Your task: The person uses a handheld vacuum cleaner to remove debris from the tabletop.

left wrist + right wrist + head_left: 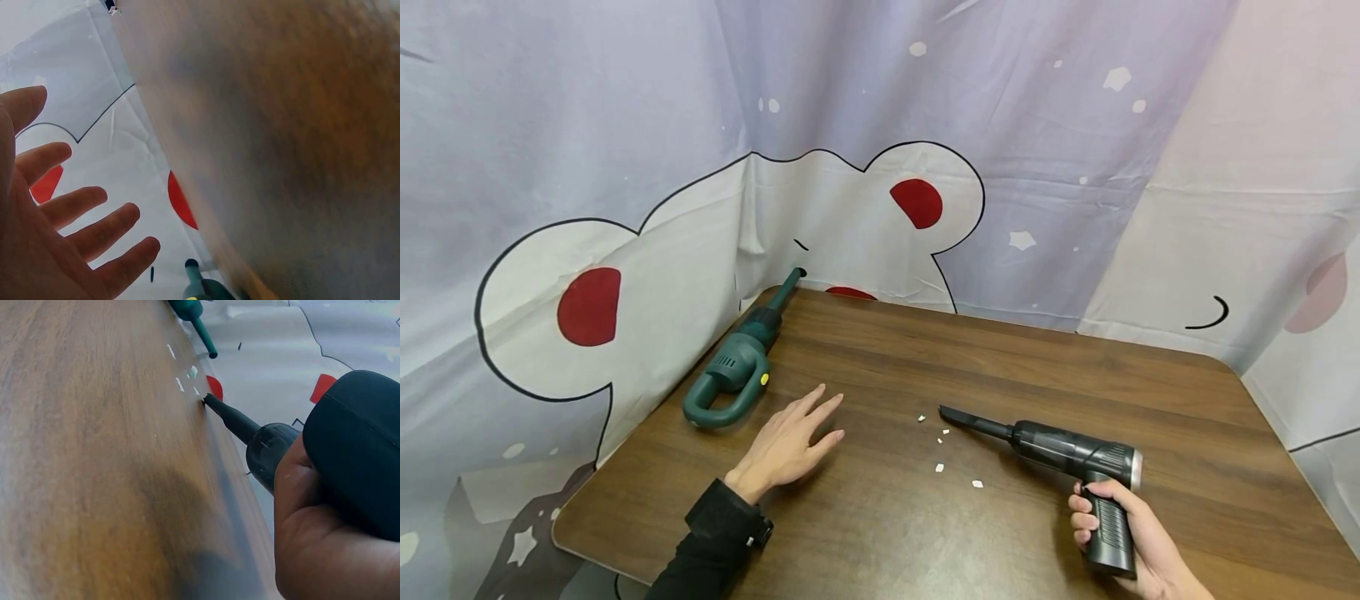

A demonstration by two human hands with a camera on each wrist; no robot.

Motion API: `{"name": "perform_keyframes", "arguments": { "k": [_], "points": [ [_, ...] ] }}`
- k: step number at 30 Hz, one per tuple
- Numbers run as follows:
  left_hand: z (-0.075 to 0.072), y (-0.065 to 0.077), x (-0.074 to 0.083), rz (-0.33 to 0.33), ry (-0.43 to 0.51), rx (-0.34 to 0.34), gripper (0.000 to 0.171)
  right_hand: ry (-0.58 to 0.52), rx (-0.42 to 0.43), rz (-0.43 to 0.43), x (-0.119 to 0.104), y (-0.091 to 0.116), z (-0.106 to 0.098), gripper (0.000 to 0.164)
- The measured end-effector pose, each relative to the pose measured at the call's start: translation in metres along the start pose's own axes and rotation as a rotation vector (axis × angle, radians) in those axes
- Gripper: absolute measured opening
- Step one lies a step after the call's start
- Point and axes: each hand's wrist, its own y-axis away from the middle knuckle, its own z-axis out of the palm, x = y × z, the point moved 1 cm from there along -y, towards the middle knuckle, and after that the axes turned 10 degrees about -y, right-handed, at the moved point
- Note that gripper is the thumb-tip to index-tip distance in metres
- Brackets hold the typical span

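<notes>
My right hand (1123,525) grips the handle of a black handheld vacuum cleaner (1060,446), fingers wrapped round it. Its narrow nozzle points left, with the tip close to several small white paper scraps (940,467) on the table. The right wrist view shows the nozzle (234,419) low over the wood near those scraps. Spread out over the left part of the table, my left hand (790,446) holds nothing; its fingers (87,203) are apart and fairly straight in the left wrist view. Nearest to it lies a green handheld blower (730,371) with a loop handle and long nozzle.
The brown wooden table (880,358) has rounded corners. A printed curtain (850,83) with white cartoon shapes hangs along its back and left edges, and the green blower's nozzle reaches the back left corner.
</notes>
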Motion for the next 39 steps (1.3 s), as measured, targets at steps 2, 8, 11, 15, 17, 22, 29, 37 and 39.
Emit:
{"name": "perform_keyframes", "arguments": {
  "k": [2, 8, 11, 15, 17, 22, 29, 37, 39],
  "points": [
    [0.0006, 0.0004, -0.0003, 0.000, -0.002, -0.002, 0.057, -0.001, 0.003, 0.001, 0.0001, -0.0001, 0.0000, 0.049],
    [0.0018, 0.0011, -0.0008, 0.003, -0.006, 0.004, 0.057, 0.005, 0.006, 0.003, 0.0010, -0.0015, -0.0003, 0.048],
    [0.0018, 0.0016, -0.0010, 0.002, -0.008, 0.002, 0.057, 0.005, 0.001, 0.010, 0.0018, -0.0023, -0.0009, 0.048],
    [0.0010, 0.0021, -0.0013, -0.002, -0.007, -0.004, 0.057, 0.001, 0.000, 0.019, 0.0028, -0.0033, -0.0009, 0.049],
    [0.0005, 0.0021, -0.0014, -0.005, -0.008, -0.007, 0.057, 0.001, 0.005, 0.021, 0.0032, -0.0039, -0.0004, 0.049],
    [-0.0008, 0.0020, -0.0019, -0.011, -0.011, -0.012, 0.057, 0.007, 0.008, 0.030, 0.0036, -0.0058, 0.0013, 0.049],
    [-0.0016, 0.0025, -0.0019, -0.006, -0.009, -0.004, 0.057, 0.013, -0.006, 0.029, 0.0054, -0.0078, 0.0010, 0.048],
    [-0.0002, 0.0032, -0.0023, 0.004, -0.004, 0.001, 0.057, 0.012, -0.001, 0.009, 0.0033, -0.0040, 0.0021, 0.049],
    [0.0001, 0.0034, -0.0025, 0.005, -0.003, 0.003, 0.057, 0.008, -0.001, 0.006, 0.0017, -0.0008, 0.0023, 0.051]
  ]
}}
